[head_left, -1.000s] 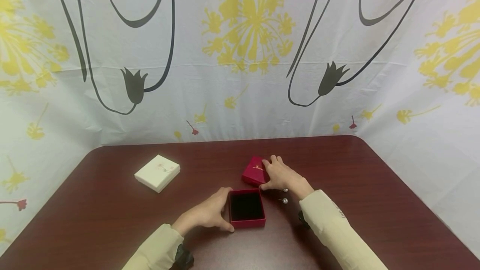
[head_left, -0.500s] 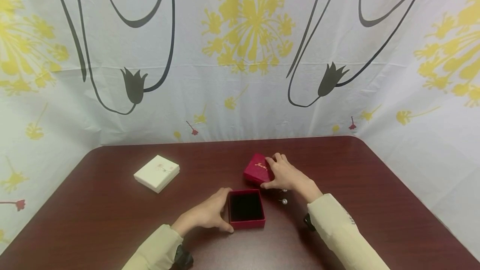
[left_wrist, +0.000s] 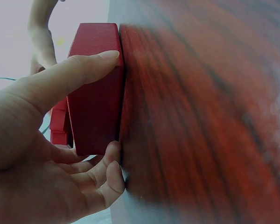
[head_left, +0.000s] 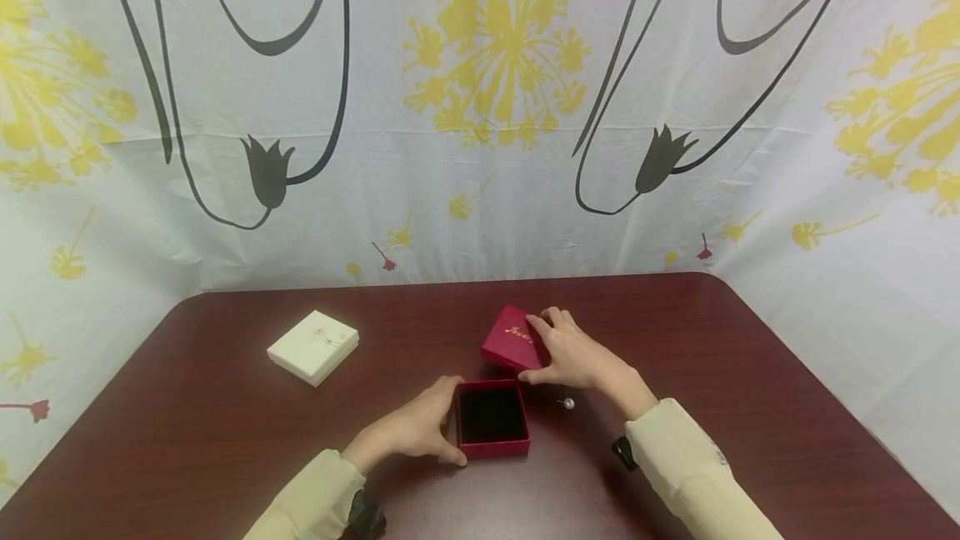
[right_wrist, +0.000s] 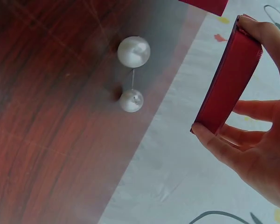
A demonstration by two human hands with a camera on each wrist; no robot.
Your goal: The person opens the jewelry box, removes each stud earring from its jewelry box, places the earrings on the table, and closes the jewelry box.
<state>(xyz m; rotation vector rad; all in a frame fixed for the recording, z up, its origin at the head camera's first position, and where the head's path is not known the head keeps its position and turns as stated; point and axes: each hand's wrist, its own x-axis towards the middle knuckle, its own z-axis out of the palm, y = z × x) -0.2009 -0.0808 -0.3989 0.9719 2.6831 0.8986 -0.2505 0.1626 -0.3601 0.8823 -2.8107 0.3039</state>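
My left hand [head_left: 416, 422] grips the red jewelry box base [head_left: 491, 452] from its left side, with the thumb [left_wrist: 91, 67] on one wall and the fingers curled at the opposite one. Black lining [head_left: 491, 413] shows inside the base. Just behind it, my right hand [head_left: 573, 352] pinches the red box lid [head_left: 512, 338], thumb and fingertips on opposite edges. Gold lettering marks the lid's top, and the right wrist view shows the lid [right_wrist: 231, 77] raised off the table. Below that hand lie two pearl studs, a larger pearl [right_wrist: 134, 52] and a smaller pearl [right_wrist: 131, 101].
A closed cream box [head_left: 315, 347] sits at the back left of the dark wooden table [head_left: 187, 440]. Behind the table hangs a white curtain [head_left: 420, 215] with floral prints.
The right hand has lifted the lid slightly and tilted it, while its forearm shifted right. One pearl stud is now hidden by that hand in the head view. The left hand and base stay put.
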